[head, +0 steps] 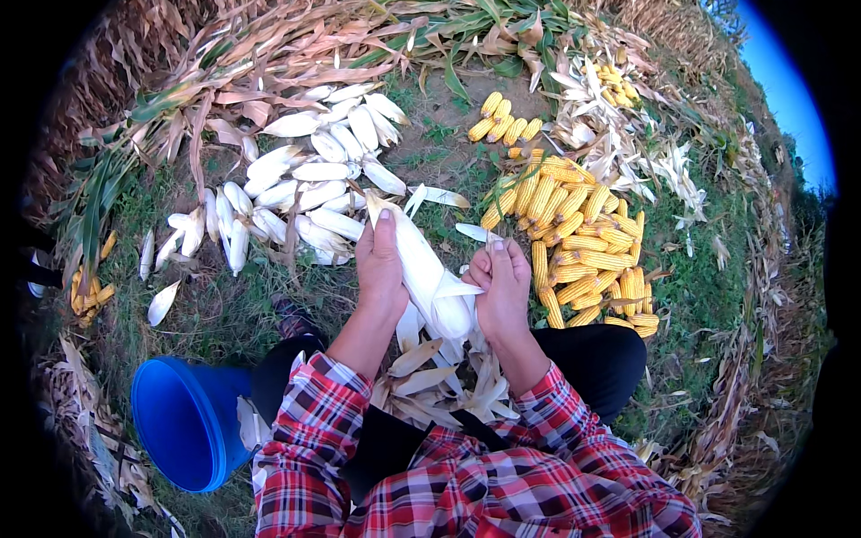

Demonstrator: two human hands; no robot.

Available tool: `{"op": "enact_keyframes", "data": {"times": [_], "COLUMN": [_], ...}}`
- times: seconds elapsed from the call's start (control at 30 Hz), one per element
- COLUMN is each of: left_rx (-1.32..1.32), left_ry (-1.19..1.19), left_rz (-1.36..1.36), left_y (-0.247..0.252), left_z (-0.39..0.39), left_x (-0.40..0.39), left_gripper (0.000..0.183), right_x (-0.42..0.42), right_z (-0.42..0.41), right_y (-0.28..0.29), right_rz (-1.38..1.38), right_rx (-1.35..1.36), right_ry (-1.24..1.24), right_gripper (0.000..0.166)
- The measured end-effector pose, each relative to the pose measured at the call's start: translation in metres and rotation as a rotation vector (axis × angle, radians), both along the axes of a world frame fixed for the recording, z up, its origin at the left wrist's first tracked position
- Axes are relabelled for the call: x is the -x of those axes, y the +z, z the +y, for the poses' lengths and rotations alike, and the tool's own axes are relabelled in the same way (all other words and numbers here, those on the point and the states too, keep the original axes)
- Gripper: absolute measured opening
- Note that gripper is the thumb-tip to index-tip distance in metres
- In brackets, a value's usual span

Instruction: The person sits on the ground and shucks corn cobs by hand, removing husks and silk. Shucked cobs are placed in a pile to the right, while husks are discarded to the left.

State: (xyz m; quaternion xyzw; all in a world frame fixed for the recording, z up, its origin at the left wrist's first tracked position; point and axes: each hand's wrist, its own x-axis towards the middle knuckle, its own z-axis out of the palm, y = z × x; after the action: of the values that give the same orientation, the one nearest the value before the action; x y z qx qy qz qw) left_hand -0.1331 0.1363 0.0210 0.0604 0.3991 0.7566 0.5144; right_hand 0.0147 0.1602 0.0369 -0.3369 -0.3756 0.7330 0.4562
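My left hand (382,265) is closed around the stalk end of an ear of corn in pale husk (430,289), its thumb lying on top. The ear slants down to the right, and no kernels show on it. Beside its lower end, my right hand (499,279) pinches a piece of husk (493,238) between thumb and fingers. A husk strip stretches from the ear to this hand. Loose husks (424,380) lie in my lap, under the ear. Unhusked ears (323,171) lie beyond my left hand, and husked yellow corn cobs (578,242) are piled beyond my right.
A blue plastic barrel (218,430) lies tipped on its side at lower left. Cut cornstalks (296,40) form a band across the far side. Stripped husks (599,121) lie at upper right, near a few more yellow cobs (615,84). Another small group of cobs (87,296) is at far left.
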Motion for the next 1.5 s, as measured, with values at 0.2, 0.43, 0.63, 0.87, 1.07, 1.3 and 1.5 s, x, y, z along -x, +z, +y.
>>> {"op": "enact_keyframes", "data": {"times": [0.2, 0.43, 0.63, 0.87, 1.07, 1.3, 1.5], "left_rx": [-0.01, -0.149, -0.028, 0.014, 0.059, 0.119, 0.088], "left_ry": [0.133, -0.274, -0.103, -0.124, -0.109, -0.231, -0.288], "left_rz": [0.198, 0.148, 1.147, 1.121, 1.063, -0.072, 0.003], "left_y": [0.001, 0.017, 0.017, 0.008, -0.008, -0.013, -0.01], "left_z": [0.0, -0.01, -0.009, -0.012, -0.008, -0.008, -0.01], "left_x": [0.022, -0.002, 0.003, 0.006, 0.005, -0.014, -0.017], "left_gripper": [0.03, 0.043, 0.033, 0.022, 0.018, 0.017, 0.021], "right_x": [-0.08, -0.03, -0.008, -0.017, -0.02, -0.026, -0.015], "right_z": [-0.046, -0.027, -0.031, -0.029, -0.033, -0.033, -0.016], "right_y": [-0.081, -0.01, -0.013, -0.022, -0.031, -0.045, -0.04], "right_rz": [-1.088, -0.257, -0.938, -1.3, -1.114, -0.186, -0.087], "right_rx": [-0.52, 0.042, -0.469, -0.915, -0.845, 0.078, -0.018], "right_ry": [0.63, 0.656, 0.19, -0.057, -0.045, 0.246, 0.199], "right_gripper": [0.02, 0.056, 0.065, 0.065, 0.062, 0.059, 0.06]}}
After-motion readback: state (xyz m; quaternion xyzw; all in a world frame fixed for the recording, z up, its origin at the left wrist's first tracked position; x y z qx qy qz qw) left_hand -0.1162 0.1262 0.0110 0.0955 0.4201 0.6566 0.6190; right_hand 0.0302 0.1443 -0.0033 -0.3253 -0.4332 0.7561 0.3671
